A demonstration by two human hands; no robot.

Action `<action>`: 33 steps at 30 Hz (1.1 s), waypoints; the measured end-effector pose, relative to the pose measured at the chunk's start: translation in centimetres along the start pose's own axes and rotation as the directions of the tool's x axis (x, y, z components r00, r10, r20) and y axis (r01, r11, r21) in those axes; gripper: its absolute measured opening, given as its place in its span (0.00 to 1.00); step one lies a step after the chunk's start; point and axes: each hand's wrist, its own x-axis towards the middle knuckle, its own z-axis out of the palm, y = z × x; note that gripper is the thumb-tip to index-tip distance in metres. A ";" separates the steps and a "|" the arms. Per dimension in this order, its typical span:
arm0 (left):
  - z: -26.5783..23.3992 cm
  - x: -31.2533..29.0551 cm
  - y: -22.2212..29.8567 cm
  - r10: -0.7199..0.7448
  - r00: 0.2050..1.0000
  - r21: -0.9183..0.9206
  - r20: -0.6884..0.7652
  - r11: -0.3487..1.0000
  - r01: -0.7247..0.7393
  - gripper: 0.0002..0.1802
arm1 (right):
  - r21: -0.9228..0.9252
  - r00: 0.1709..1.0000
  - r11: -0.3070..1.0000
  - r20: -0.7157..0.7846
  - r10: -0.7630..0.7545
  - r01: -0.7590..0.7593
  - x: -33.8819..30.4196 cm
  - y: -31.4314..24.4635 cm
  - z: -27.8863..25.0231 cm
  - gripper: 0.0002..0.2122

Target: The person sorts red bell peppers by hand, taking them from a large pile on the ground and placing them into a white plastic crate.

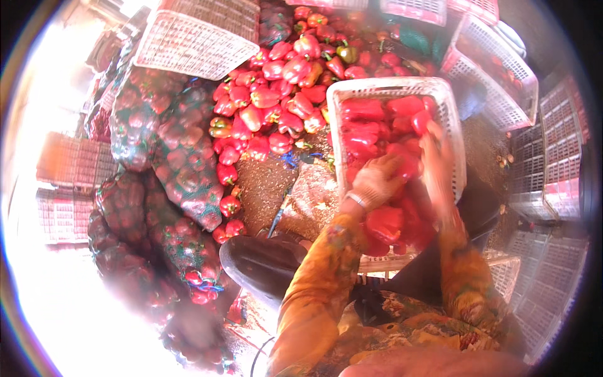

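In front of me stands a white plastic crate [335, 138], partly filled with red bell peppers [363, 110]. My left hand [375, 182], in a pale knitted glove, reaches over the crate with its fingers curled on a red bell pepper [407, 164]. My right hand [438, 157] is just beside it along the crate's right side, close to another red pepper [421, 122]. Motion smears that hand, so its fingers do not show clearly. A few glossy peppers [384, 224] lie at the crate's near end, below my left wrist.
A heap of loose red peppers [276, 94] spreads over the floor beyond and left of the crate. Green mesh sacks [182, 151] full of peppers line the left. An upturned crate [200, 38] stands at the far left; more crates [490, 69] and stacked ones [553, 151] are on the right.
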 end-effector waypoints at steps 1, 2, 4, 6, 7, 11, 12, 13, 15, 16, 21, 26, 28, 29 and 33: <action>-0.6 -1.2 -0.1 0.116 0.941 -0.066 -0.318 0.987 -0.144 0.16 | -0.114 0.999 0.993 0.013 0.037 -0.036 3.0 1.6 0.2 0.18; -2.7 -1.6 0.9 0.170 0.890 0.055 -0.423 0.985 -0.162 0.13 | -0.421 0.988 0.902 -0.072 -0.140 0.097 4.9 4.1 -0.7 0.19; -3.4 -7.1 -8.2 0.073 0.718 0.222 -0.692 0.968 0.116 0.11 | -0.689 0.987 0.724 -0.083 -0.139 0.044 2.4 2.1 3.7 0.21; -5.3 -9.4 -13.5 -0.676 0.380 -0.634 -0.632 0.732 0.249 0.13 | -0.738 0.955 0.665 -0.102 -0.278 0.115 4.3 7.8 2.0 0.19; -7.0 -11.1 -18.9 -0.697 0.206 -0.594 -0.687 0.702 0.394 0.15 | -0.762 0.920 0.608 -0.041 -0.389 0.223 4.7 10.0 2.5 0.17; -12.2 -15.6 -33.3 -0.608 0.134 -0.271 -0.783 0.527 0.806 0.24 | -0.765 0.898 0.599 -0.062 -0.435 0.237 4.3 12.6 3.7 0.14; -14.1 -14.6 -34.9 -0.639 0.175 -0.119 -0.749 0.389 0.913 0.29 | -0.796 0.879 0.544 -0.033 -0.476 0.265 4.7 13.0 3.1 0.14; -15.9 -14.2 -36.4 -0.676 0.204 0.054 -0.708 0.236 0.970 0.34 | -0.823 0.862 0.488 0.003 -0.507 0.290 4.8 13.4 2.7 0.13; -18.8 -15.1 -41.8 -0.689 0.160 0.077 -0.707 0.149 0.986 0.45 | -0.782 0.885 0.586 -0.100 -0.454 0.212 5.1 15.4 1.9 0.12; -20.0 -16.5 -45.2 -0.706 0.110 0.114 -0.700 0.041 0.993 0.50 | -0.748 0.896 0.637 -0.138 -0.423 0.186 5.5 16.4 2.0 0.12; -19.1 -16.3 -53.8 -0.668 -0.047 0.092 -0.743 -0.172 0.981 0.40 | -0.817 0.858 0.543 -0.126 -0.497 0.195 5.4 15.3 2.5 0.11; -19.8 -17.7 -54.9 -0.783 -0.021 0.073 -0.622 -0.085 0.994 0.33 | -0.894 0.840 0.415 -0.089 -0.535 0.170 5.2 15.9 0.7 0.10; -19.4 -19.2 -53.6 -0.824 -0.012 -0.023 -0.567 0.001 1.000 0.30 | -0.880 0.864 0.440 -0.073 -0.498 0.179 4.8 15.6 1.6 0.11; -18.7 -19.9 -52.6 -0.858 -0.005 -0.137 -0.513 0.076 0.988 0.29 | -0.866 0.880 0.465 -0.065 -0.471 0.185 4.4 14.8 2.1 0.11; -13.5 -23.3 -46.9 -0.986 -0.011 -0.742 -0.169 0.119 0.660 0.23 | -0.858 0.898 0.469 -0.022 -0.439 0.208 4.9 13.9 3.7 0.11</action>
